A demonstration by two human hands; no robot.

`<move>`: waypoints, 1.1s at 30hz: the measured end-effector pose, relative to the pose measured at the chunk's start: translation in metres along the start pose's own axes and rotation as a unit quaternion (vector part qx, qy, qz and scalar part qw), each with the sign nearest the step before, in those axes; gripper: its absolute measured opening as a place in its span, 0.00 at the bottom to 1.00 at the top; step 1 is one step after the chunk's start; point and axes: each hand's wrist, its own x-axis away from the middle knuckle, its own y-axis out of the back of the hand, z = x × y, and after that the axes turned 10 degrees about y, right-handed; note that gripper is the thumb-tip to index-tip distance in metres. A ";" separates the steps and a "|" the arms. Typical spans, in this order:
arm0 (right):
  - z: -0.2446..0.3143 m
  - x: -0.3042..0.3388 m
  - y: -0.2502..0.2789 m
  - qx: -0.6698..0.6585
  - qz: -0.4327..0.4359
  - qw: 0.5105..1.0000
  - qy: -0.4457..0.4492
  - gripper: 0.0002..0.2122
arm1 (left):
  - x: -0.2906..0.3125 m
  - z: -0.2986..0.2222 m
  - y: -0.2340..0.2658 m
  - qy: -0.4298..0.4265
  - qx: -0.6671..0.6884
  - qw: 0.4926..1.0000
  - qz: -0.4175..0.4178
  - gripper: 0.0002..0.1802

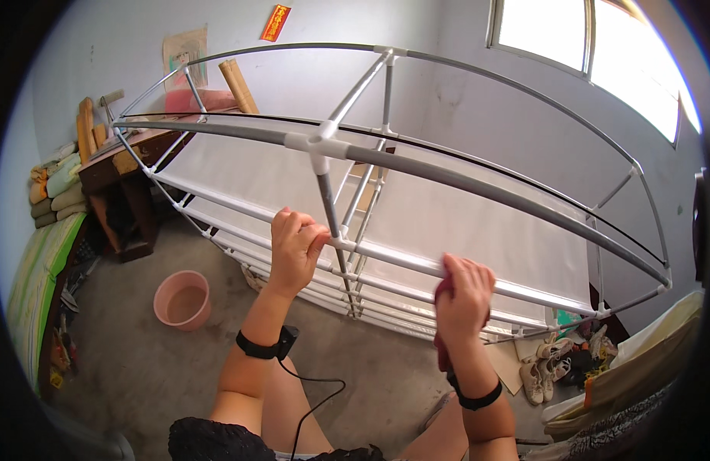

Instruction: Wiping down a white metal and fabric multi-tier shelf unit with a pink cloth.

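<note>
Dark patterned clothing is seen lowest in the head view, and both bare forearms are stretched out toward a metal-tube frame joined with white connectors. One white rail, below the frame's top front tube, is gripped by the left hand; the fingers are curled over it and the thumb is set just beside the connector at the middle post. Farther right along the same rail, a dark red cloth is clasped in the right hand and held against the rail, with its lower end hung beneath the palm. Each wrist is circled by a black band, and a small black device is fixed at the left one.

Behind the rail, pale panels are fitted between the tubes. On the grey floor, a pink bucket is placed to the left. Farther back, tan rolls are propped by a dark wooden table. Pale shoes are gathered near the frame's right end.
</note>
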 end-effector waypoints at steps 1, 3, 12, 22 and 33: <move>0.013 -0.008 -0.010 -0.024 0.010 1.000 0.013 0.19 | -0.001 0.001 -0.001 -0.014 0.036 0.999 0.006 0.07; 0.035 -0.024 -0.033 -0.052 0.034 0.997 0.035 0.21 | -0.004 -0.004 -0.008 -0.028 0.038 0.999 -0.008 0.06; 0.083 -0.054 -0.089 -0.157 -0.017 0.987 0.043 0.21 | -0.008 0.003 -0.009 -0.005 0.014 1.000 0.027 0.08; 0.062 -0.084 -0.073 -0.287 0.102 0.952 0.017 0.16 | -0.016 0.006 0.015 -0.048 0.033 0.983 0.176 0.45; 0.053 -0.093 -0.075 -0.319 0.152 0.935 0.016 0.15 | -0.008 0.000 -0.003 -0.027 0.007 0.992 0.124 0.39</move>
